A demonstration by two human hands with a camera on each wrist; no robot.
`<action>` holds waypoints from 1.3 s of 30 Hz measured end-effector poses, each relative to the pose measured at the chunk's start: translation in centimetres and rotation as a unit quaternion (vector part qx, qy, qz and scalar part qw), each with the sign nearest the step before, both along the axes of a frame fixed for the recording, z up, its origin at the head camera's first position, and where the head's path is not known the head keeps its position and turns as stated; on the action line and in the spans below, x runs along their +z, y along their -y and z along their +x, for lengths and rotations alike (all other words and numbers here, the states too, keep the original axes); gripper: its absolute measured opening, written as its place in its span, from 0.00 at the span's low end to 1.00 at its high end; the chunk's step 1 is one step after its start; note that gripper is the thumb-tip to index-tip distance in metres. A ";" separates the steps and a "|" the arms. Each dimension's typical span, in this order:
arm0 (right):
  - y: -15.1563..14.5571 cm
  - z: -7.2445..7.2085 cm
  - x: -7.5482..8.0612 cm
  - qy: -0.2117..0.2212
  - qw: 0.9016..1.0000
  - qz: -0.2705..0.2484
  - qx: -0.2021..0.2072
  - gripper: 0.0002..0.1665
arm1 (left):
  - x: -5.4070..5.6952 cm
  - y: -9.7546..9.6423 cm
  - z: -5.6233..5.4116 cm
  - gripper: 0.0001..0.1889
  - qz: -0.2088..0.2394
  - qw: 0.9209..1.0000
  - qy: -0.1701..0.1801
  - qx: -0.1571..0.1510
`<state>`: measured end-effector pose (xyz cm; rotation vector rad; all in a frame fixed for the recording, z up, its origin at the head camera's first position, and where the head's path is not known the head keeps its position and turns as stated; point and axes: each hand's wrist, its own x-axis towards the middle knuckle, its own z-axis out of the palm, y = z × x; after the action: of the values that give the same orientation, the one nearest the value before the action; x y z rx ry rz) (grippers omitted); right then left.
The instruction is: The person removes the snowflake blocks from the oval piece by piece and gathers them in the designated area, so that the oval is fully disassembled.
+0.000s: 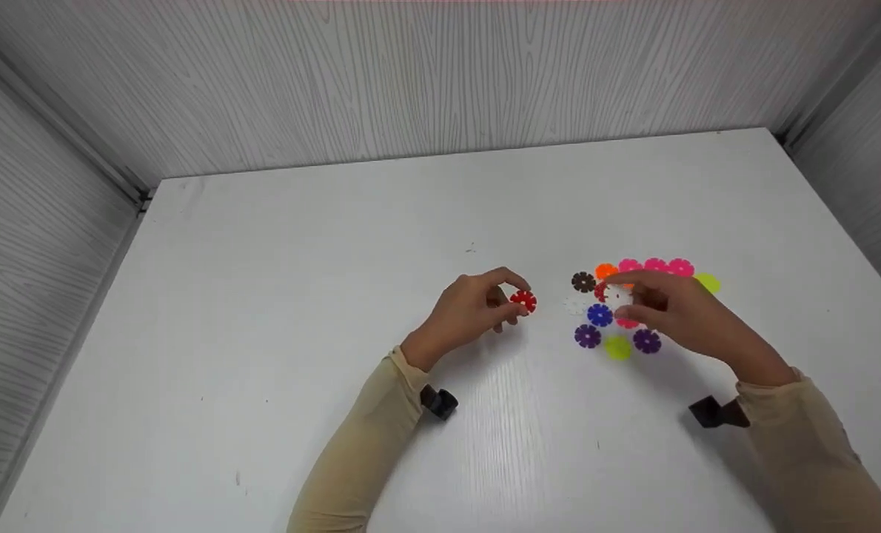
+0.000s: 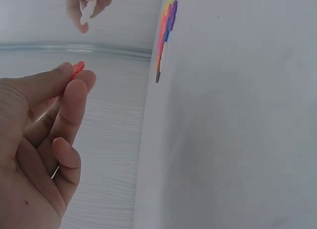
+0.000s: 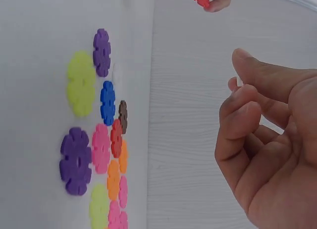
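Between thumb and index finger my left hand (image 1: pixel 464 311) pinches a red notched plastic disc (image 1: pixel 523 301), held up above the white table (image 1: pixel 300 296). In the left wrist view that red disc (image 2: pixel 78 68) shows edge-on at the fingertips. My right hand (image 1: pixel 696 322) pinches a white notched disc (image 1: pixel 618 297) over the group of coloured discs. The left wrist view shows this white disc (image 2: pixel 88 12) between the right thumb and finger. In the right wrist view the right thumb and fingers mostly hide it.
Under and around the right hand lie several flat notched discs: brown (image 1: pixel 583 282), blue (image 1: pixel 600 315), purple (image 1: pixel 588 336), yellow-green (image 1: pixel 619 348), pink (image 1: pixel 681 267), orange (image 1: pixel 606 271) and a white one (image 1: pixel 576 303). Wood-grain panels (image 1: pixel 440 81) enclose the table's back and sides.
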<state>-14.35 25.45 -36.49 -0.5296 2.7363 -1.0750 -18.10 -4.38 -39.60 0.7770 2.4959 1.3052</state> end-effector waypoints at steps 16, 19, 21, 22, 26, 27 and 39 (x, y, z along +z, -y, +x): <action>-5.5 0.9 -1.1 0.067 0.990 0.118 -0.034 0.28 | -2.3 -3.6 -1.8 0.14 -0.001 0.988 0.147 -0.053; -6.1 0.7 -1.4 0.086 0.986 0.139 -0.023 0.29 | -2.6 -3.9 -1.9 0.13 -0.012 0.986 0.156 -0.051; -6.4 0.7 -1.6 0.095 0.983 0.153 -0.019 0.29 | -2.7 -4.0 -1.9 0.13 -0.023 0.986 0.155 -0.049; -6.5 0.6 -1.7 0.098 0.982 0.160 -0.018 0.29 | -2.7 -4.1 -2.0 0.13 -0.029 0.987 0.151 -0.047; -6.9 0.4 -2.2 0.100 0.981 0.168 -0.013 0.28 | -2.6 -4.1 -1.9 0.13 -0.055 0.989 0.133 -0.035; -7.0 0.3 -2.3 0.100 0.981 0.168 -0.011 0.28 | -2.5 -4.1 -1.9 0.13 -0.061 0.989 0.127 -0.033; -7.5 0.3 -2.8 0.128 0.977 0.170 0.011 0.25 | -2.3 -4.4 -1.8 0.15 -0.120 0.988 0.097 -0.019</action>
<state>-14.02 32.95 -39.29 -0.3407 2.5944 -0.5980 -19.93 -0.03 -41.94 0.6088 2.4104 0.9913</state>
